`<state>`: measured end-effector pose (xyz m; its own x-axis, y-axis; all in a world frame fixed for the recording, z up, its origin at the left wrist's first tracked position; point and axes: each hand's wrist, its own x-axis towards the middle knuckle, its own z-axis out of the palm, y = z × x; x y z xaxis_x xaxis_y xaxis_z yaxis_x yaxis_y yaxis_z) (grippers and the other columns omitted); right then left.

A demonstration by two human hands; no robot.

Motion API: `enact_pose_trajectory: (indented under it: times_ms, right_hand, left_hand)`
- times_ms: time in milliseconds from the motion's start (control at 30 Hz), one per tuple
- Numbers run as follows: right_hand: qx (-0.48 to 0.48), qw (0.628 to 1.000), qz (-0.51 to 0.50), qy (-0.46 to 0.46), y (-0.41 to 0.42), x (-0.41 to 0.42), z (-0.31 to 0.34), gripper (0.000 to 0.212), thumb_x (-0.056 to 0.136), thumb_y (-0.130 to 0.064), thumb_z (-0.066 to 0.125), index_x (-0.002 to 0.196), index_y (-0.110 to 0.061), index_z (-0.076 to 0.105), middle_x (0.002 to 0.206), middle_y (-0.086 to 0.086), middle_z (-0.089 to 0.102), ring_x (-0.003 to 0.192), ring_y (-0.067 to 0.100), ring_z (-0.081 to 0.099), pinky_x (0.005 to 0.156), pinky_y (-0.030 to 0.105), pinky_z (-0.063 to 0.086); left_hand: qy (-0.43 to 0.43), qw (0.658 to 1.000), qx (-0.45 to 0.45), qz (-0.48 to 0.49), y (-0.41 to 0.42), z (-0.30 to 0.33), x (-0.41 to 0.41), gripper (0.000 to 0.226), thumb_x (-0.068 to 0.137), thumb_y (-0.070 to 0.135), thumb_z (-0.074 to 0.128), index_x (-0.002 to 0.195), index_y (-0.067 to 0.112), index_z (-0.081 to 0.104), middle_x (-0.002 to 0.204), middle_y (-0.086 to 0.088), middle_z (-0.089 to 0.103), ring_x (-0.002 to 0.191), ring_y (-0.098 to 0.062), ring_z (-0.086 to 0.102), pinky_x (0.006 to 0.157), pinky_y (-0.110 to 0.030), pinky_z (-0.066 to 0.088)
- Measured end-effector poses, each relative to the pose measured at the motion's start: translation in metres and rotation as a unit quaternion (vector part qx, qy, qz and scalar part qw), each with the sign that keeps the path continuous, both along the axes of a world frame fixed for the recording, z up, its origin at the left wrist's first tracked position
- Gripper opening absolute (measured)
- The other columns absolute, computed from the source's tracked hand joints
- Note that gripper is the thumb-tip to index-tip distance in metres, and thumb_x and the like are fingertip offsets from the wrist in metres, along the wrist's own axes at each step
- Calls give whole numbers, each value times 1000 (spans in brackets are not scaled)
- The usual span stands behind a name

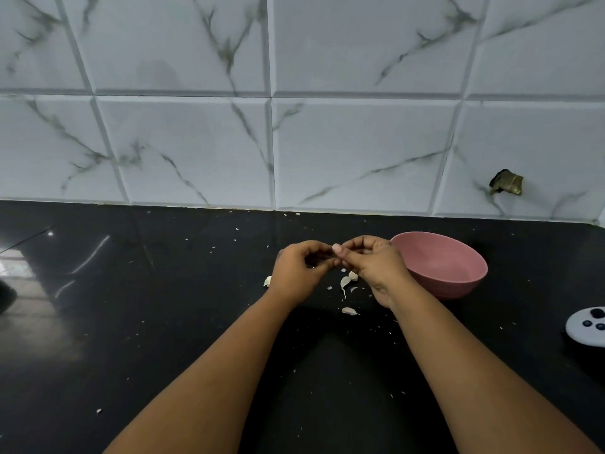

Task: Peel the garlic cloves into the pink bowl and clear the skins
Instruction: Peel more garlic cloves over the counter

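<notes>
Behind the counter: marble-look tile wall (327,93), fills the upper half of the view, with a dark ragged hole or chip (505,182) at lower right; can't tell what it is. Black glossy countertop (163,322) below it, glare streaks at far left, white flecks scattered all over.

Both forearms come in from the bottom edge, elbows cut off. Hands meet above the counter near centre, fingertips together.

Pink bowl (458,273) sits on the counter just beside the right hand, on its right. The right hand covers the bowl's left rim. No cloves visible in the part of the interior that shows.

White device with dark buttons (587,326) at right edge, cropped; type unclear.

Left hand (299,270): fingers curled, tips pinched toward the right hand. Right hand (373,263): fingers curled, thumb forward, pale thumbnail showing. Something small and dark sits between the two sets of fingertips; too hidden to say if it's a garlic clove, or which hand actually has it. Grip contents: cannot tell.

Garlic cloves/skins (344,283) lie on the counter under and just beside the hands: a few pale pieces below the right hand, one nearer the camera (349,311), one (267,281) half hidden behind the left hand. Peeled vs unpeeled unclear.
</notes>
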<state>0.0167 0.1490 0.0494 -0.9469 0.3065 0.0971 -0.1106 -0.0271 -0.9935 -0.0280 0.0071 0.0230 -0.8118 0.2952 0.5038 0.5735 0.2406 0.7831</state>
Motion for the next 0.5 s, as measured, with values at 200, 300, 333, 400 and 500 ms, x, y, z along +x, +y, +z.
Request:
enact_pose_trajectory:
  times_ms: [200, 300, 333, 400, 500]
  right_hand:
    - [30, 999, 27, 22, -2, -1, -1, 8, 86, -4, 69, 90, -10, 70, 77, 8, 70, 71, 10, 66, 68, 18, 54]
    - [196, 980, -9, 35, 0, 0, -2, 3, 84, -18, 73, 84, -21, 75, 75, 2, 73, 64, 5, 61, 61, 17, 48]
    - [217, 975, -12, 43, 0, -1, -3, 4, 83, -19, 75, 82, -23, 75, 73, 0, 73, 62, 4, 60, 61, 16, 48]
    - [231, 971, -16, 58, 0, -3, -5, 8, 81, -17, 76, 83, -24, 74, 71, -2, 72, 62, 6, 64, 63, 17, 49]
    - [367, 926, -55, 67, 0, -7, -11, 7, 82, -16, 75, 89, -18, 76, 77, -1, 73, 66, 8, 65, 65, 9, 46]
  left_hand:
    - [5, 1000, 1, 9, -6, 2, -4, 6, 80, 18, 78, 84, 22, 75, 72, 14, 70, 67, 2, 64, 65, -16, 50]
    - [7, 1000, -6, 17, -8, 1, -5, 8, 81, 18, 78, 79, 22, 72, 62, 16, 64, 56, 2, 55, 56, -15, 44]
    - [9, 1000, -6, 17, -9, 1, -5, 6, 82, 18, 77, 80, 22, 73, 63, 16, 64, 57, 1, 56, 56, -17, 46]
    - [20, 999, -20, 20, -13, 3, -7, 5, 84, 18, 75, 84, 22, 75, 68, 16, 67, 63, 0, 60, 60, -19, 49]
    - [38, 995, -48, 77, -21, 9, -12, 8, 88, 20, 68, 86, 26, 73, 74, 16, 67, 69, 1, 59, 61, -10, 42]
